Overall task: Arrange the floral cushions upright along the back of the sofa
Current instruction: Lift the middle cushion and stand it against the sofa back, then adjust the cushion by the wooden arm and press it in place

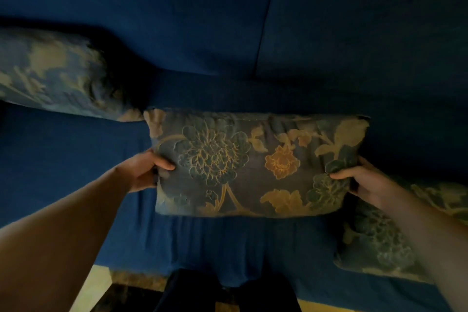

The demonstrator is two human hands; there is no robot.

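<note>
A floral cushion [255, 164] with blue and orange flowers is held over the seat of the dark blue sofa [207, 33], its face turned towards me. My left hand [144, 170] grips its left edge and my right hand [362, 180] grips its right edge. A second floral cushion [53, 73] leans against the sofa back at the left. A third floral cushion [377, 238] lies flat on the seat at the lower right, partly hidden by my right forearm.
The sofa back has a seam [266, 20] between two back pads. The seat's front edge [228, 271] runs along the bottom, with my dark-clothed legs [228, 294] and pale floor [93, 289] below it.
</note>
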